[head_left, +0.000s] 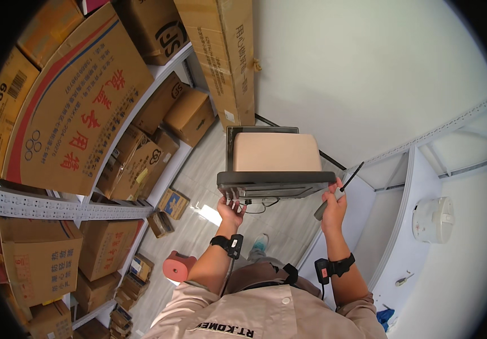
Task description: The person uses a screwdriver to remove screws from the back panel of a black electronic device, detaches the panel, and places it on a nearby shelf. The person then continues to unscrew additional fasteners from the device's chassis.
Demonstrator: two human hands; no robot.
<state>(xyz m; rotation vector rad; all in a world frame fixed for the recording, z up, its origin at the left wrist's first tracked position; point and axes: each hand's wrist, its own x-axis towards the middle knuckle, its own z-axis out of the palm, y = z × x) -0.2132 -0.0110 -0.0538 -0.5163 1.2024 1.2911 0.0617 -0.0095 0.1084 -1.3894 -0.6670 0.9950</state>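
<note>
In front of my body is a black-framed unit [274, 178] with a glossy dark front edge. A beige block with rounded corners [277, 152] stands on it, and a flat black frame [261, 129] shows behind the block. My left hand [230, 212] is palm up with fingers curled against the unit's near left edge. Thin black cables [263, 208] hang beneath that edge. My right hand [332, 209], at the unit's right corner, is closed round a tool with a grey handle [319, 212] and a thin black shaft [352, 175]. Its upper fingers touch the corner.
Metal shelves [113, 211] full of cardboard boxes [77, 107] line the left side. A tall carton [221, 62] stands ahead by the white wall. A pink stool [178, 266] is at my left. White shelving on the right holds a white rice cooker [433, 220].
</note>
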